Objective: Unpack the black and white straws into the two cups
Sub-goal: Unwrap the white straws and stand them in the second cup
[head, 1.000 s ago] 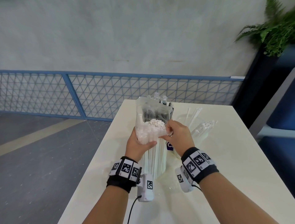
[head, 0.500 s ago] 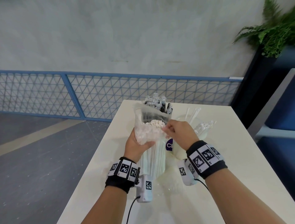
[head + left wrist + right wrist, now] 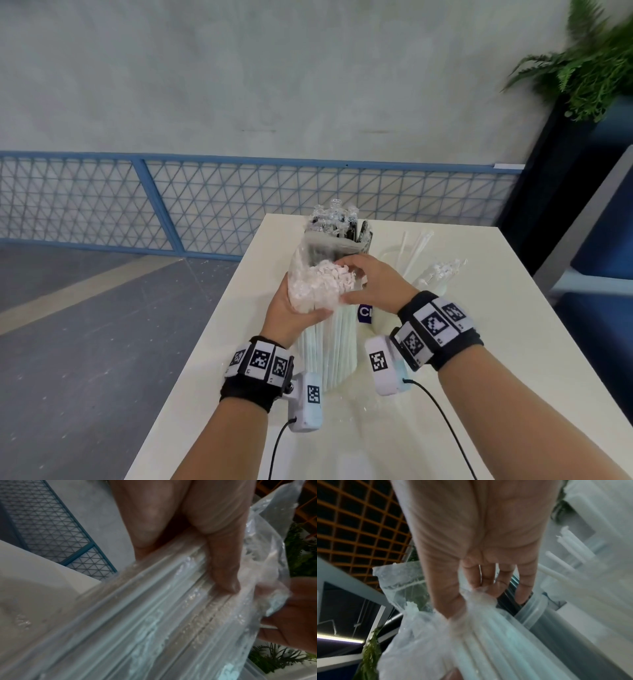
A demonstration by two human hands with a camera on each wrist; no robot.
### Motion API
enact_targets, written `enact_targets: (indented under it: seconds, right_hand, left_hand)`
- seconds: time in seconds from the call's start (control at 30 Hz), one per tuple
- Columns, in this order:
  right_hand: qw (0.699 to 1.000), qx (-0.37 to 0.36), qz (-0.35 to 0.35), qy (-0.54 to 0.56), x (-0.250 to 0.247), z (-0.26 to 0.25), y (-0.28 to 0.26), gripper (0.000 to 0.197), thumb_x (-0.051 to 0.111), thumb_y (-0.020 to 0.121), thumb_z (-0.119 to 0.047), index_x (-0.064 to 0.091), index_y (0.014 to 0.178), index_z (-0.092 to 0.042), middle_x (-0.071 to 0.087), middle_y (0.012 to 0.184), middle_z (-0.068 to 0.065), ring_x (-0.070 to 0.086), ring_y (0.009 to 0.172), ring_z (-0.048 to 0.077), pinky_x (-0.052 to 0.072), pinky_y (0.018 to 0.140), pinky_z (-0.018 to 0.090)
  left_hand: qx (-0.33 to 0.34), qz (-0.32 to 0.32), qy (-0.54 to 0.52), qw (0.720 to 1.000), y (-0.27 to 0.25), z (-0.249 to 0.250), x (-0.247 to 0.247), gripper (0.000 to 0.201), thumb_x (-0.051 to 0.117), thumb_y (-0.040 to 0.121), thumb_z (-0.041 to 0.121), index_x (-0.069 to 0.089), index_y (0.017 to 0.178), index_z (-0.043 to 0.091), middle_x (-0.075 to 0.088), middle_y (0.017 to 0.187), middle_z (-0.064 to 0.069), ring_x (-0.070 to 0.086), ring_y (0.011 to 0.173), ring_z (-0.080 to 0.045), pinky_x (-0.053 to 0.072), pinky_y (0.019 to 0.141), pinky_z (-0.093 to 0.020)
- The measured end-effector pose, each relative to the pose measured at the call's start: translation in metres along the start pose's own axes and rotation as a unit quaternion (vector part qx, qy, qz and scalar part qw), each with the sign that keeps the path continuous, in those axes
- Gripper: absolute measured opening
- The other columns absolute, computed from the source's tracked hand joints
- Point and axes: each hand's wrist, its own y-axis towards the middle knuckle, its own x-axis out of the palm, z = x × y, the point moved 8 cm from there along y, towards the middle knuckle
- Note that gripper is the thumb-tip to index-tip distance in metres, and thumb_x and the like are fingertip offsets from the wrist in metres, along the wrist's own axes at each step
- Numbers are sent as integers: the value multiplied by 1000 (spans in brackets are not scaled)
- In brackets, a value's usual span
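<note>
A clear bag of white straws [image 3: 327, 342] stands upright on the white table [image 3: 479, 342]. My left hand [image 3: 296, 310] grips the bag round its upper part, with the thumb [image 3: 223, 574] pressed on the plastic. My right hand [image 3: 346, 282] reaches into the bag's open top and pinches the tops of the white straws [image 3: 477, 595] between thumb and fingers. Just behind the bag stands a cup holding black straws [image 3: 346, 231]. To the right is a cup [image 3: 380, 318] with several white straws [image 3: 438, 270] in it.
The table's left edge [image 3: 219, 325] drops to a grey floor. A blue mesh fence [image 3: 205, 205] runs behind the table. A potted fern [image 3: 589, 68] on a dark stand is at the back right. Cables trail from both wrist cameras towards me.
My right hand has moved left from the bag's right rim to over the white straw tops inside the opening. My left hand has kept its hold on the bag.
</note>
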Motion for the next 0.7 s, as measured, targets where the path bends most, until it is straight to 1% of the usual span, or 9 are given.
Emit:
enact_targets:
  seconds: [0.1,0.17,0.23,0.3,0.37,0.43,0.47,0.57,0.7]
  right_hand:
    - [999,-21,28,40,4,-1,-5,49,68,76,-10,55,122,-17,53,124,6,47,106,13,34,89,22]
    - [995,-69,54,52,6,-9,-8,41,65,78,-7,59,117,-18,55,126,1,46,113,11,30,98,24]
    - [992,-91,78,37,8,-14,-10,36,63,82,-9,60,117,-18,57,127,-2,46,115,9,26,98,19]
    - [992,-62,102,29,5,-12,-10,40,65,84,-19,56,123,-16,58,127,1,51,116,15,30,94,15]
    - [995,-23,94,8,5,-6,-7,52,69,81,-29,51,128,-15,57,128,3,55,112,18,36,91,17]
    - [997,0,67,-32,7,-1,-3,60,73,75,-31,50,128,-14,57,126,4,54,112,19,36,90,19]
    - [997,3,60,-48,7,1,-1,62,75,72,-31,51,126,-14,57,124,4,52,113,21,35,90,20]
    - [997,9,59,-54,9,4,0,64,77,70,-32,50,125,-14,58,121,4,49,113,22,35,90,24]
    - [998,36,19,-48,21,11,-1,65,70,77,-37,45,133,-15,60,122,6,52,113,24,42,95,31]
  left_hand:
    - [8,20,-6,1000,1,0,-1,89,86,39,23,51,120,15,63,118,-8,60,112,-21,52,91,-38]
    - [11,29,-10,999,1,1,-1,87,87,42,20,51,121,14,64,117,-7,61,110,-20,53,90,-37]
    - [11,31,-6,999,2,0,-3,82,86,47,15,51,121,14,64,116,-7,61,109,-20,53,89,-36]
    - [12,30,-2,999,2,0,-5,79,86,51,10,51,122,14,64,117,-8,61,110,-21,53,90,-36]
    - [14,32,3,999,2,0,-6,76,85,53,5,51,121,14,64,115,-5,61,111,-20,53,90,-35]
    - [21,31,9,999,2,3,-3,76,85,54,-1,50,119,17,63,111,1,60,109,-17,54,86,-25]
    - [24,27,12,999,1,4,0,79,87,51,2,49,118,20,62,110,4,59,108,-15,53,84,-22]
    - [26,10,11,1000,0,6,6,84,87,40,24,48,114,31,61,115,2,58,110,-13,53,88,-30]
    - [21,1,19,1000,-1,5,5,83,86,43,20,46,116,29,60,116,1,57,114,-17,52,91,-34]
